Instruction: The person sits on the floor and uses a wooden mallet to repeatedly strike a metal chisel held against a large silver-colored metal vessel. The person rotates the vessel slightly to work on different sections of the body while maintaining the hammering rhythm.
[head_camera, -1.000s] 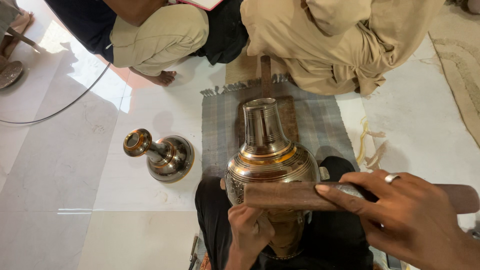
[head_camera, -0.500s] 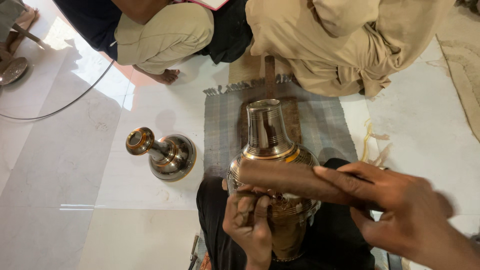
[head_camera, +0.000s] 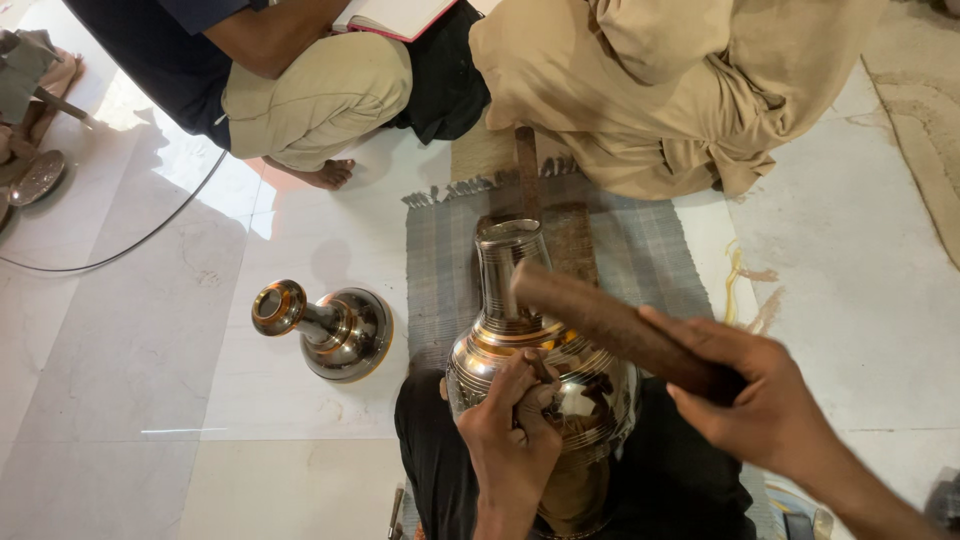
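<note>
Left of your hands, the pale tiled floor (head_camera: 130, 360) lies open as far as a dark cable (head_camera: 150, 235) curving near the far-left edge. Between that stretch and your left hand, a small metal vase (head_camera: 330, 330) lies tipped on its side, mouth turned leftward, well apart from the work.

Your left hand (head_camera: 510, 435) is closed tight, fingers curled round a thin tool (head_camera: 535, 368) whose tip meets the shoulder of the large banded metal vessel (head_camera: 545, 370). The vessel rests against your lap, neck pointing away from you, over a grey fringed mat (head_camera: 445, 260). A wooden block (head_camera: 560, 235) lies on that mat just beyond the neck.

Your right hand (head_camera: 760, 405) is wrapped firmly about one end of a dark wooden mallet (head_camera: 610, 325); its free end hangs over the vessel's neck, whether touching cannot be told.

Beyond both hands, two seated persons (head_camera: 640, 90) close the far edge. Right of your right hand, bare floor runs to a beige rug (head_camera: 925, 130).
</note>
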